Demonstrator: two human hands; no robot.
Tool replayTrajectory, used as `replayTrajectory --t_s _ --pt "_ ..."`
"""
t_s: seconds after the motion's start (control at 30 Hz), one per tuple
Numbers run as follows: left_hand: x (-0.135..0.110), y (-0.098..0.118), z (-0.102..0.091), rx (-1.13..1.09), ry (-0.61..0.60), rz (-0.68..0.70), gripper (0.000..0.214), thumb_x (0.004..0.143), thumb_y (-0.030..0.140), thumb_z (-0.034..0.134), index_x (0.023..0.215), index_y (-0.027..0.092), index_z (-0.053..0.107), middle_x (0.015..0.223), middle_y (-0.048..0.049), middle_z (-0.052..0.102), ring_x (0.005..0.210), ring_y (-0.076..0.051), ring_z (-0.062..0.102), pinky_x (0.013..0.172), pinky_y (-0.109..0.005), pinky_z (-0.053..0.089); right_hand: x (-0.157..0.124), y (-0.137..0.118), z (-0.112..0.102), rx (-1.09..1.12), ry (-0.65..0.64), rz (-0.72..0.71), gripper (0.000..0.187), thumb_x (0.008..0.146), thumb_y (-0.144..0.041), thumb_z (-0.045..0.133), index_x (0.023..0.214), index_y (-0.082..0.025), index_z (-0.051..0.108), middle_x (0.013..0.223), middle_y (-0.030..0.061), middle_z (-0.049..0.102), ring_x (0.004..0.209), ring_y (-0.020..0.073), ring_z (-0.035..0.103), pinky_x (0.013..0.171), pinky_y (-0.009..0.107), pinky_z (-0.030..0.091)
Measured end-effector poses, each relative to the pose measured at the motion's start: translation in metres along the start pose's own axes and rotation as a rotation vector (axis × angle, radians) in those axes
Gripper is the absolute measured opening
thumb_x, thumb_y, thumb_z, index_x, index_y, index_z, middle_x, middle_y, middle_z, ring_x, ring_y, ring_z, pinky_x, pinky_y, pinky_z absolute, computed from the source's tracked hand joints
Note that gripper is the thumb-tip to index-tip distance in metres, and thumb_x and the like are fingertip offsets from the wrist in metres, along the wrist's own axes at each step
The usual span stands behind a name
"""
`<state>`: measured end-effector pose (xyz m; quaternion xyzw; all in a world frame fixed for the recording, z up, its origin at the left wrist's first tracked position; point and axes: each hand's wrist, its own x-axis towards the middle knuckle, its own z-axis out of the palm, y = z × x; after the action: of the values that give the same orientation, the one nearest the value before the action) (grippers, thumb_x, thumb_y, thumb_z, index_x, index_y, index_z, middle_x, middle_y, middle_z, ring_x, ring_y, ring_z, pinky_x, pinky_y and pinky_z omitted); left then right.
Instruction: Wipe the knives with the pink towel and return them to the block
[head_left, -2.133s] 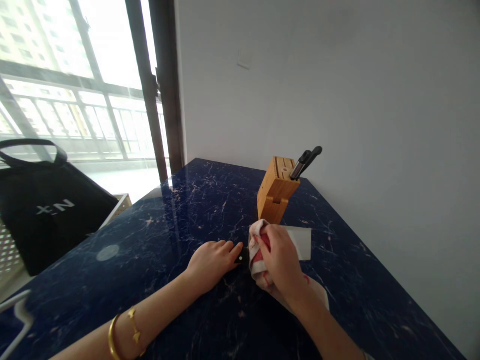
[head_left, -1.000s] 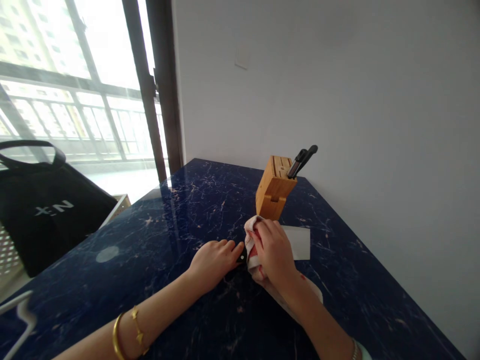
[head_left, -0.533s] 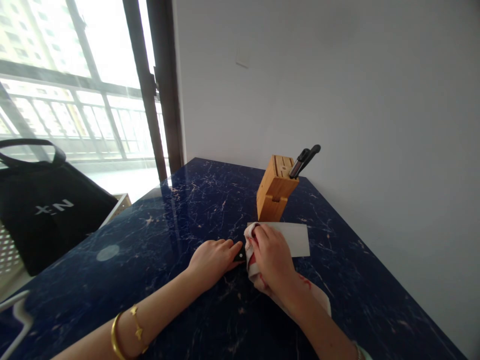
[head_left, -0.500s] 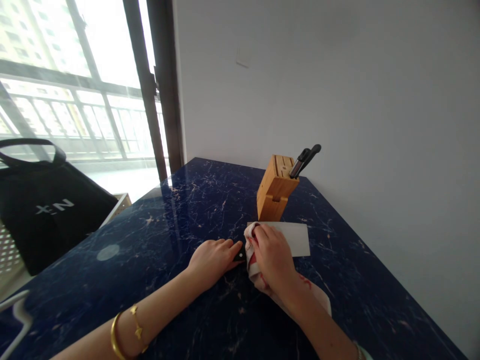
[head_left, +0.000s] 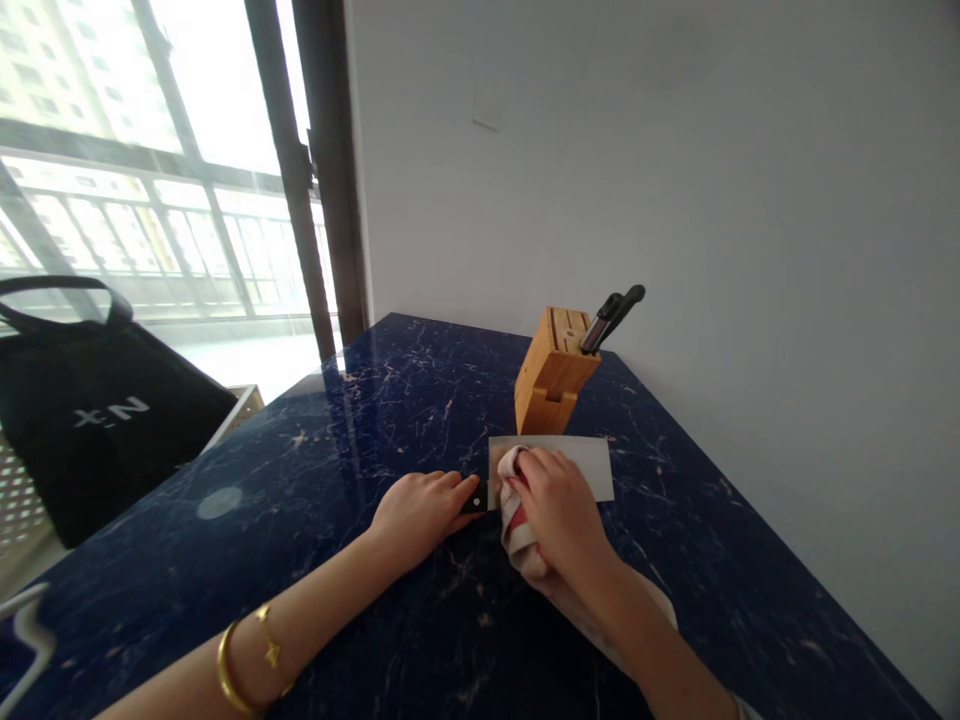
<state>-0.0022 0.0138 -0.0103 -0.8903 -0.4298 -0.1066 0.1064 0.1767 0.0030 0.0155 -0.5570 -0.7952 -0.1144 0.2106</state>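
Observation:
A cleaver with a broad pale blade [head_left: 583, 466] lies flat on the dark blue marble table [head_left: 360, 440]. My left hand [head_left: 420, 510] is closed over its black handle [head_left: 475, 497] and pins it down. My right hand [head_left: 559, 510] grips a bunched red and white cloth [head_left: 517, 515] and presses it onto the blade near the handle. The cloth's tail [head_left: 652, 610] trails under my right forearm.
A wooden knife block [head_left: 553, 373] with black handles [head_left: 615, 313] sticking out stands just behind the blade, near the white wall. A black tote bag [head_left: 82, 400] sits to the left of the table by the window.
My right hand and the cloth have slid a little along the blade, so more of the blade's handle end and top edge shows. My left hand has stayed on the handle.

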Motion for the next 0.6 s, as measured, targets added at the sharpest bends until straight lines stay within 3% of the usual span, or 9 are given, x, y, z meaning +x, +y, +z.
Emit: replayTrajectory --t_s 0.17,0.4,0.6 --pt "0.000 -0.004 0.000 0.004 0.011 -0.033 0.036 0.085 0.046 0.037 0.109 0.023 0.049 0.078 -0.0011 0.061 0.072 -0.018 0.060 0.055 -0.026 0.040 -0.001 0.016 -0.004 -0.057 0.001 0.140 0.010 0.082 -0.016 0.042 0.082 -0.019 0.052 0.082 0.0032 0.056 0.080 0.0175 0.050 0.070 0.027 0.036" --pt "-0.001 -0.008 0.001 0.006 -0.008 -0.056 0.035 0.085 0.044 0.038 0.112 0.024 0.048 0.076 -0.0016 0.061 0.074 -0.017 0.060 0.057 -0.025 0.040 -0.006 0.000 -0.008 0.079 -0.186 -0.057 0.017 0.080 -0.011 0.043 0.089 -0.020 0.054 0.089 0.0032 0.058 0.086 0.0154 0.051 0.075 0.026 0.036" --pt "0.000 -0.005 -0.001 0.019 -0.020 -0.031 0.033 0.084 0.041 0.043 0.110 0.023 0.049 0.077 -0.0018 0.061 0.071 -0.017 0.059 0.057 -0.024 0.040 -0.007 -0.005 -0.004 -0.005 -0.187 -0.114 0.017 0.081 -0.010 0.043 0.085 -0.021 0.055 0.087 0.0037 0.058 0.083 0.0164 0.051 0.072 0.028 0.037"
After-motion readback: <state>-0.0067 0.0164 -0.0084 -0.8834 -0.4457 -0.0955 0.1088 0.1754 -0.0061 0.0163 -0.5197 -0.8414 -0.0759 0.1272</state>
